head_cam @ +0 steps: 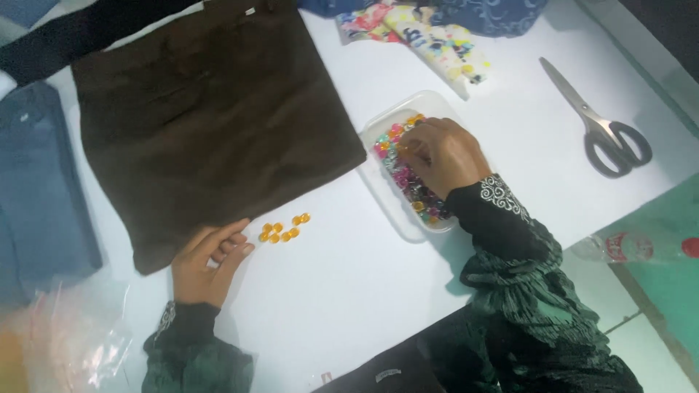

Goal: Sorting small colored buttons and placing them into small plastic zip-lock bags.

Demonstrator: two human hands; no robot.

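Observation:
My right hand [440, 154] reaches into a clear shallow tray [386, 193] filled with several coloured beads [408, 182], its fingertips pinched among them; what they pinch is hidden. My left hand [207, 263] rests flat on the white table, fingers loosely curled, touching the lower edge of a dark brown square of fabric [207, 116]. Just right of that hand lies a small cluster of several orange beads [282, 228] on the table. Both sleeves are dark with white embroidered cuffs.
Grey-handled scissors [601, 120] lie at the right. Floral patterned cloth [422, 36] is bunched at the top. Folded blue fabric [36, 189] sits at the left, crumpled clear plastic bags [65, 335] at the lower left. A plastic bottle [641, 247] lies beyond the table's right edge.

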